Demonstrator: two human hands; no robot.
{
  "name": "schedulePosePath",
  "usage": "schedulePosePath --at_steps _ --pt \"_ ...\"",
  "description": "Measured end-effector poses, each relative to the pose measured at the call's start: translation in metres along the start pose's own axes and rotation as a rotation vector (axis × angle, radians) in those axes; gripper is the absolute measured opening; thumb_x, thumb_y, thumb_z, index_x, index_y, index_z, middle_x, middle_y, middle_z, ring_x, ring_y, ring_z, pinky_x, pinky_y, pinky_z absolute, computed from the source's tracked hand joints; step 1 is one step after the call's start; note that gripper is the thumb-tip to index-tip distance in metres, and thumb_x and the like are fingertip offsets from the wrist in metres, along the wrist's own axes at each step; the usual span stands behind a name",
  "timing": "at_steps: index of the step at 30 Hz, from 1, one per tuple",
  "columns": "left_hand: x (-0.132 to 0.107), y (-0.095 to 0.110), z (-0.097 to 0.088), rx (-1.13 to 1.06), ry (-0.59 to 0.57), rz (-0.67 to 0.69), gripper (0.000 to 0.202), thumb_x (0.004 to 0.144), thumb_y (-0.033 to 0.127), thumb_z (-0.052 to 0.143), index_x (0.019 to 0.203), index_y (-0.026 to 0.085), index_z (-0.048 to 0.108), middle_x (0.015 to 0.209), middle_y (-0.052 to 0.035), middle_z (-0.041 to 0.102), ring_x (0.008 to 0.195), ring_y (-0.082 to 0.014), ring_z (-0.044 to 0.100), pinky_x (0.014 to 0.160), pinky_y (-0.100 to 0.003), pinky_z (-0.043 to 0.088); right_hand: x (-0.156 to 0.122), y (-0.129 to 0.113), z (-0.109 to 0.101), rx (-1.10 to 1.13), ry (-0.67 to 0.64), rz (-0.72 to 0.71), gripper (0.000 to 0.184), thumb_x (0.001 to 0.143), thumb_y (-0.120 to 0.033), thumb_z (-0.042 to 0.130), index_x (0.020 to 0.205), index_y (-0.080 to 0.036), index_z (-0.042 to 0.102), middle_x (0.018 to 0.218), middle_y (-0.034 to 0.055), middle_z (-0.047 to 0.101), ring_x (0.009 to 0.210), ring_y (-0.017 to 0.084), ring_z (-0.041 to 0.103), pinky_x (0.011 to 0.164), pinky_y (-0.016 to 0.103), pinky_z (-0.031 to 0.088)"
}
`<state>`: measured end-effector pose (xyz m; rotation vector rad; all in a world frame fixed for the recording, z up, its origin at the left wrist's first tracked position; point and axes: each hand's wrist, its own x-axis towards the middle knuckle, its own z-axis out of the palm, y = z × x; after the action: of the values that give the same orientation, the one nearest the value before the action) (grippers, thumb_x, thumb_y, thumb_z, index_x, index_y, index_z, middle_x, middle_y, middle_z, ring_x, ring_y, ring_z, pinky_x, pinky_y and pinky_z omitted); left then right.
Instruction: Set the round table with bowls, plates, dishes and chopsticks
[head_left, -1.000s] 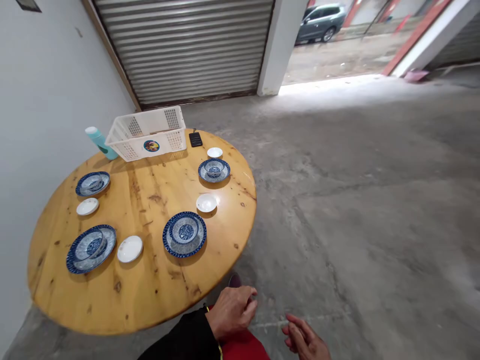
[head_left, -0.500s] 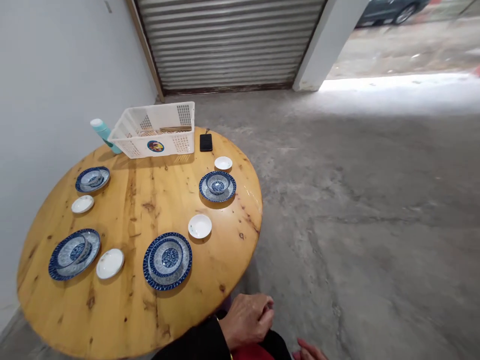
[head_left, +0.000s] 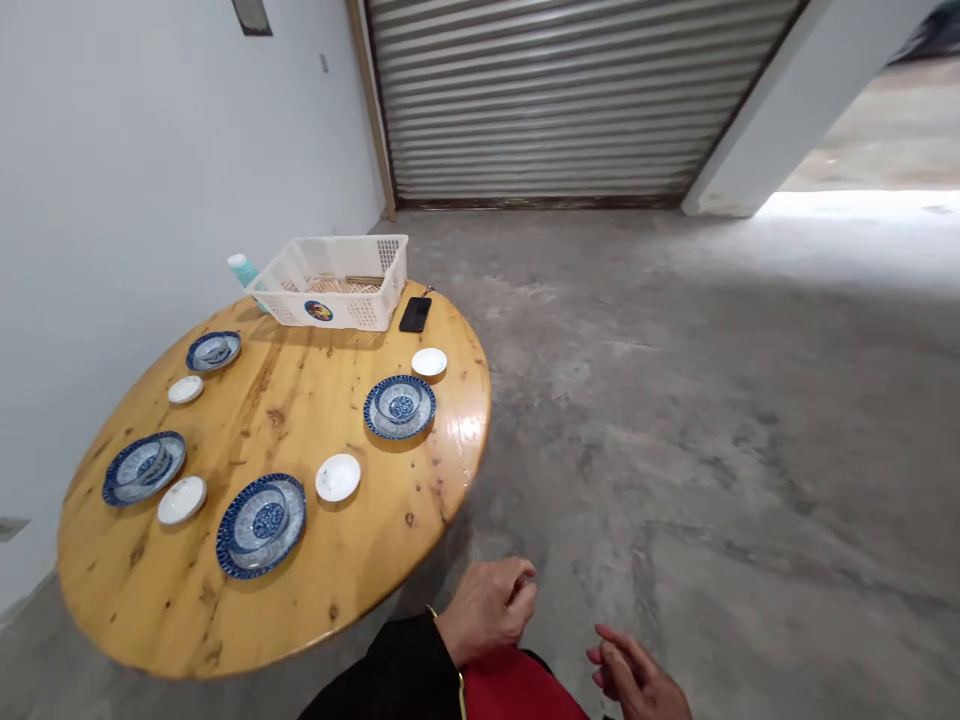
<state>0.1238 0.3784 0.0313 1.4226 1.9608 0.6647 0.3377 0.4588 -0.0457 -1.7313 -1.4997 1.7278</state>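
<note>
My left hand (head_left: 489,612) hangs just off the near right edge of the wooden table (head_left: 360,570), its fingers loosely curled in and nothing showing in them. Farther right, over the floor, my right hand (head_left: 643,678) is partly in view with fingers loosely apart and no object in it. Neither hand touches the tableware. Nearest to my hands are a blue-patterned plate with a bowl (head_left: 262,525) on it and a small white dish (head_left: 338,478). Another plate with a bowl (head_left: 400,406) sits farther up the right side, beside a white dish (head_left: 429,362).
Along the table's left side are more plates with bowls (head_left: 144,468) and white dishes (head_left: 182,500). A white plastic basket (head_left: 345,312) holding sticks, a teal bottle (head_left: 244,270) and a black phone (head_left: 415,314) stand at the back. Grey concrete floor (head_left: 600,420) and a roller shutter (head_left: 540,110) lie beyond.
The view has turned, and the table now appears farther left and smaller. My right hand has come further into view. My left hand stays curled beside the table.
</note>
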Motion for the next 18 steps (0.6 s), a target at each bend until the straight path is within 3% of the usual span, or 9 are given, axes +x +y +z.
schedulePosePath --at_steps 4,7,9,13,18 --pt "0.04 0.043 0.021 0.038 -0.036 0.006 0.028 0.092 0.021 0.048 0.113 0.018 0.066 0.09 -0.0043 0.076 0.085 -0.019 0.071 0.074 -0.025 0.048 0.038 -0.014 -0.067 -0.002 0.083 -0.038 0.062 0.062 -0.067 0.067 0.096 -0.015 0.071 0.077 0.0088 0.075 0.062 0.021 0.069 0.061 0.031 0.059" --pt "0.061 0.061 0.029 0.053 -0.054 -0.018 0.026 0.092 0.023 0.048 0.111 0.02 0.066 0.09 -0.0035 0.076 0.085 -0.0188 0.071 0.074 -0.025 0.048 0.063 -0.026 -0.098 0.002 0.078 -0.051 0.067 0.057 -0.069 0.07 0.097 -0.015 0.072 0.075 0.0084 0.074 0.06 0.021 0.066 0.057 0.032 0.058" --pt "0.074 0.068 0.031 0.063 -0.049 -0.054 0.026 0.092 0.022 0.048 0.11 0.02 0.066 0.089 -0.0032 0.076 0.085 -0.0184 0.071 0.074 -0.025 0.048 0.077 -0.036 -0.105 0.004 0.037 -0.043 0.071 0.051 -0.069 0.073 0.097 -0.015 0.072 0.073 0.0081 0.073 0.059 0.021 0.066 0.056 0.031 0.058" --pt "0.103 0.075 0.032 0.084 -0.031 -0.108 0.027 0.093 0.024 0.048 0.114 0.02 0.065 0.092 -0.0031 0.076 0.087 -0.0186 0.071 0.076 -0.025 0.049 0.103 -0.05 -0.099 -0.017 -0.06 -0.017 0.069 0.054 -0.07 0.07 0.096 -0.016 0.071 0.071 0.007 0.072 0.057 0.02 0.065 0.055 0.03 0.057" --pt "0.157 0.075 0.035 0.083 -0.061 -0.116 0.03 0.093 0.025 0.049 0.117 0.021 0.066 0.096 -0.0029 0.078 0.088 -0.0195 0.073 0.075 -0.025 0.051 0.148 -0.054 -0.101 -0.067 -0.187 0.02 0.065 0.055 -0.072 0.068 0.091 -0.017 0.07 0.074 0.0093 0.075 0.062 0.023 0.071 0.061 0.031 0.06"
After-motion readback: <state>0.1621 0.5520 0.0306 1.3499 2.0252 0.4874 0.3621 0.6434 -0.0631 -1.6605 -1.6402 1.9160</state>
